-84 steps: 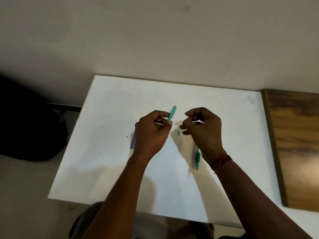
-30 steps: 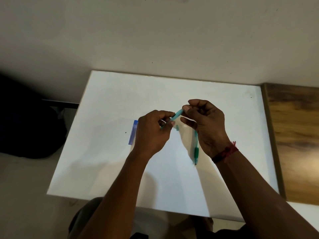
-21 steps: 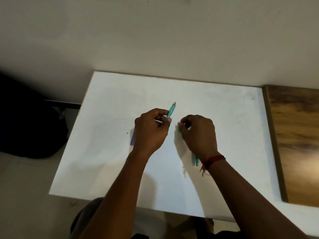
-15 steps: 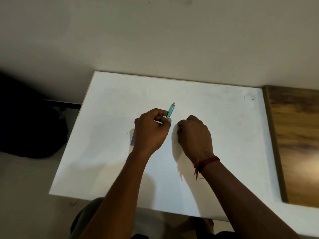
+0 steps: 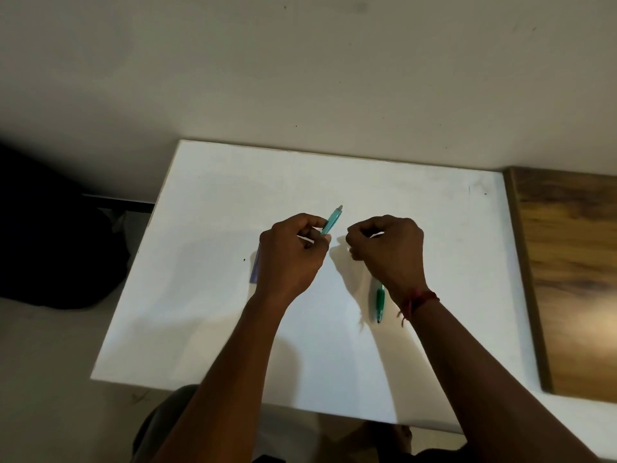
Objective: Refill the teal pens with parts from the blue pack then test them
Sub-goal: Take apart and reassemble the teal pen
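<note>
Just right of the left hand (image 5: 290,259), the right hand (image 5: 384,252) is hovering with fingers curled tight; whether they're pinching a small part, I can't tell. Left fingers are gripping the teal pen (image 5: 332,222), its long axis slanting up and away to the right, free end nearing the right knuckles, so the gap is closing distance only. The second teal pen (image 5: 380,302) is lying under the right wrist. The blue pack (image 5: 254,267) is peeking from behind the left hand. Beyond both hands the white table (image 5: 417,202) is giving open room, edges well apart.
</note>
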